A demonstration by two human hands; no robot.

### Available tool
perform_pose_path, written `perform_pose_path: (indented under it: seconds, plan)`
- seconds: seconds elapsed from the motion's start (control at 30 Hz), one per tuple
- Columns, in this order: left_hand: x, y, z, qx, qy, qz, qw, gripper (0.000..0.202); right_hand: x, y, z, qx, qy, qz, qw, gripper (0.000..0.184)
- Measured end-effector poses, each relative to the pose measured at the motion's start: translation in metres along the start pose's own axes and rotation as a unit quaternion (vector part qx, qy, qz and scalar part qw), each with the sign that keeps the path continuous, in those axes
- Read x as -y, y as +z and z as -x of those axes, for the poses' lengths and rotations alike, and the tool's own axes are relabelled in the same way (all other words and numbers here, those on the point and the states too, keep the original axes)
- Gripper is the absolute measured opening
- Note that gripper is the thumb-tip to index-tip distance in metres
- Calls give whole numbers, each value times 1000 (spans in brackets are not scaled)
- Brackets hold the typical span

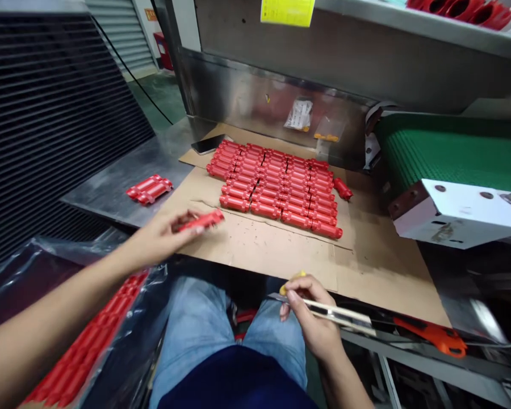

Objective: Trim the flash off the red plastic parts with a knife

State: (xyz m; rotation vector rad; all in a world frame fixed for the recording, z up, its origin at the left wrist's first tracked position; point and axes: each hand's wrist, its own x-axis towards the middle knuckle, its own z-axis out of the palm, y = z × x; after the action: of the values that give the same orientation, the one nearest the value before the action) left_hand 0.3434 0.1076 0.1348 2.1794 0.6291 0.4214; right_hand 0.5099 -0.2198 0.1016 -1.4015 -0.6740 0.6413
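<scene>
The metal desk (106,184) spreads under and to the left of the cardboard (238,244), which serves as the work mat, and a conveyor with a green belt (451,147) and a white end cover stands at the right of the cardboard. Below the left side of the cardboard, dark plastic sheeting (38,258) surrounds a long stack of red parts (96,335). On the cardboard itself, toward its far half, lies a block of red ribbed pieces (276,184), set side by side in close rows. The two hands are well apart: the left hand (172,232) is over the left near part of the cardboard, its fingers closed on one red part (206,220), while the right hand (310,309), just in front of the near edge of the cardboard, is wrapped around a pale-handled knife (340,315), the thin blade poking out past the fingers. Near the right front corner of the cardboard is an orange-handled tool (436,336), and a phone (208,144) lies at the far left corner of the cardboard. A small group of red pieces (149,189) rests on the metal left of the cardboard, and one loose red piece (343,188) sits on the cardboard's right side, just beside the block
</scene>
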Motion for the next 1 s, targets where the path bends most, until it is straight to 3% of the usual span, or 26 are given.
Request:
perform_pose_path:
  seconds: [0.1,0.17,0.23,0.47,0.67,0.73,0.87,0.93,1.0]
  plan:
    - [-28,40,74,87,-24,214,973,34,7,16,-10,44,49,6,998,28]
    - [-44,64,105,109,-58,264,957,36,13,23,-13,101,74,7,992,31]
    - [-52,81,120,102,-93,292,946,41,15,26,-11,125,93,-1,988,35]
    - [-59,109,134,-52,-196,303,931,41,-4,32,16,58,111,-41,991,34]
    - [-55,118,140,-68,-234,361,900,28,-13,35,29,16,61,-30,998,31]
    - [-55,121,140,-89,-218,361,902,23,-13,33,31,10,44,8,999,29]
    - [-59,126,138,-143,-84,330,929,17,-14,30,29,-6,47,34,998,30]
    - [-62,130,135,-155,-54,354,921,28,-14,31,28,-5,64,7,998,30]
    - [-64,135,132,-157,-84,387,905,45,-15,33,28,16,70,-1,997,29]
